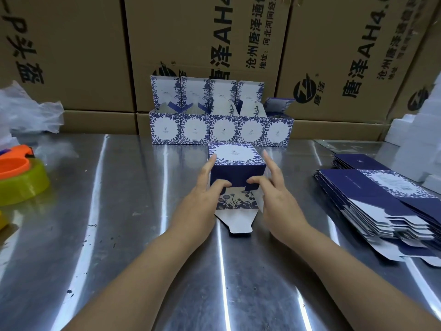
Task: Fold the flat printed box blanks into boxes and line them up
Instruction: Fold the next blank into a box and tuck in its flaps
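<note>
Centre frame on the table (114,211), half-folded box (237,161) lies just before row of folded boxes (222,130); left hand (205,192) and right hand (274,189) flank it, grip spread, thumbs pressing navy flaps.

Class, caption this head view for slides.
Left hand and right hand fold a blue floral card box on a steel table before five lined-up boxes.
</note>
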